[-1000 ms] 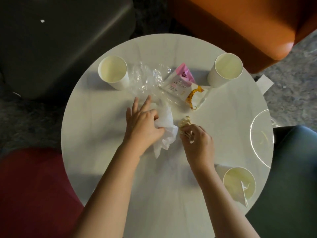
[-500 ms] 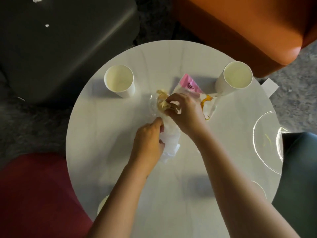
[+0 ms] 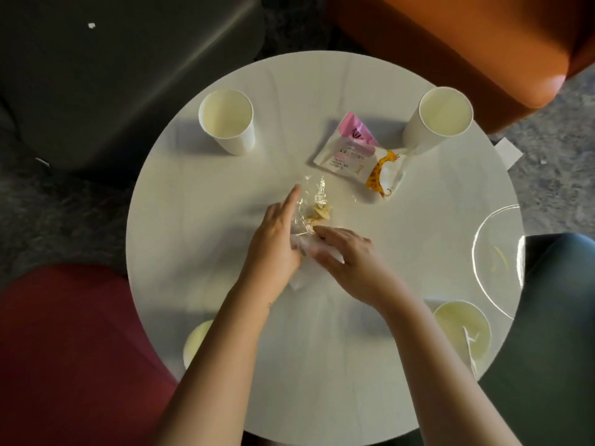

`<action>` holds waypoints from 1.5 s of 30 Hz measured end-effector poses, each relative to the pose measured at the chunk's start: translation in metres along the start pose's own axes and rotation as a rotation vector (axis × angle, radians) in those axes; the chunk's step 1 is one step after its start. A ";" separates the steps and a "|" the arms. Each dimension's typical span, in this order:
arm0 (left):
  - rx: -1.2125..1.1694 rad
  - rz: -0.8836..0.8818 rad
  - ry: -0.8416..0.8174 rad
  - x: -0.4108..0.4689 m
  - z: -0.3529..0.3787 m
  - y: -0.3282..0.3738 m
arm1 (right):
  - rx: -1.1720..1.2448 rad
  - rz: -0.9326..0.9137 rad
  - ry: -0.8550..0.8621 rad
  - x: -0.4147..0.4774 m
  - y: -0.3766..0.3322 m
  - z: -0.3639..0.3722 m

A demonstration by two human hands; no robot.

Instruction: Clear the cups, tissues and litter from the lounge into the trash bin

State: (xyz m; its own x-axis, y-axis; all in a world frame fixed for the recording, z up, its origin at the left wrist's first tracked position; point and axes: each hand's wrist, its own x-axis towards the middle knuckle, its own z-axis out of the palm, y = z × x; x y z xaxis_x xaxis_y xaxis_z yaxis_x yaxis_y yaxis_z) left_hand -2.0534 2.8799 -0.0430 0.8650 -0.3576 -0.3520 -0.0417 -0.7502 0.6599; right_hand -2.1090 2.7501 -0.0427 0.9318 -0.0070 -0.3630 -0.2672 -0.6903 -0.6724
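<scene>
White and round, the table [image 3: 418, 252] is carrying paper cups [image 3: 227, 120] round its edge. Near its middle the left grip [image 3: 277, 243] is clamping a crumpled tissue [image 3: 301, 280], forefinger pointing straight along a clear wrapper [image 3: 317, 193] lying just beyond; the right grip [image 3: 347, 255] is lying open and flat, straight fingers pressing the same tissue.

Dim room, and the white round table [image 3: 193, 252] was the one bright patch: the far-left paper cup [image 3: 225, 117] and far-right paper cup [image 3: 446, 112] threw soft shadows leftward, so light came from the right, with glare on the orange seat [image 3: 553, 82] and a pale streak on the dark grey seat [image 3: 128, 75]. The left hand [image 3: 277, 239], the right hand [image 3: 347, 255] and the tissue [image 3: 302, 278] between them were smeared by motion blur, and the wide lens stretched the forearms [image 3: 219, 365] toward the bottom edge.
</scene>
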 end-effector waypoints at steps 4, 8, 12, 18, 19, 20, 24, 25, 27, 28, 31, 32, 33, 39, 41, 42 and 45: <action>0.137 -0.049 -0.043 -0.006 0.012 0.006 | -0.328 0.008 0.000 -0.022 0.013 0.007; 0.134 -0.064 -0.037 -0.024 0.025 0.009 | -0.193 -0.003 0.148 -0.034 0.019 0.018; 0.330 -0.160 0.055 -0.046 0.036 0.013 | -0.030 -0.024 0.324 -0.046 0.020 0.032; 0.203 -0.039 0.281 -0.095 0.046 0.023 | 0.046 -0.046 0.411 -0.065 0.020 0.042; 0.176 -0.002 0.268 -0.102 0.049 0.023 | 0.057 -0.033 0.401 -0.068 0.019 0.044; 0.146 0.015 0.239 -0.108 0.051 0.022 | 0.079 -0.006 0.391 -0.071 0.019 0.045; 0.128 -0.030 0.239 -0.120 0.059 0.015 | 0.129 0.059 0.413 -0.078 0.019 0.049; 0.193 -0.049 0.259 -0.121 0.061 0.013 | 0.073 0.055 0.438 -0.080 0.018 0.051; 0.306 -0.114 0.265 -0.122 0.066 0.010 | -0.106 0.101 0.533 -0.086 0.016 0.057; 0.306 -0.153 0.261 -0.124 0.068 0.008 | -0.146 0.142 0.584 -0.089 0.015 0.060; 0.130 -0.252 0.238 -0.125 0.072 0.009 | 0.033 0.246 0.623 -0.093 0.014 0.072; 0.061 -0.283 0.232 -0.123 0.074 0.009 | 0.140 0.255 0.590 -0.093 0.014 0.074; 0.006 -0.312 0.238 -0.122 0.074 0.010 | 0.212 0.239 0.544 -0.095 0.015 0.076; -0.242 -0.404 0.351 -0.113 0.064 0.021 | 0.195 0.058 0.420 -0.110 0.025 0.074; -0.162 -0.329 0.307 -0.112 0.064 0.022 | 0.178 0.020 0.351 -0.114 0.027 0.074; -0.104 -0.308 0.267 -0.111 0.065 0.022 | 0.179 -0.005 0.325 -0.115 0.028 0.074; -0.022 -0.308 0.216 -0.107 0.068 0.017 | 0.192 -0.028 0.280 -0.116 0.031 0.074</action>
State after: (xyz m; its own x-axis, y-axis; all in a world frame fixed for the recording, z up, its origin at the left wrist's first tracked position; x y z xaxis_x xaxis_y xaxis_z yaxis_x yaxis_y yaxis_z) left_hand -2.1808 2.8673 -0.0394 0.9210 0.0101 -0.3895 0.2456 -0.7912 0.5601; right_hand -2.2440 2.7830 -0.0695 0.9637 -0.2068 -0.1691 -0.2570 -0.5444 -0.7985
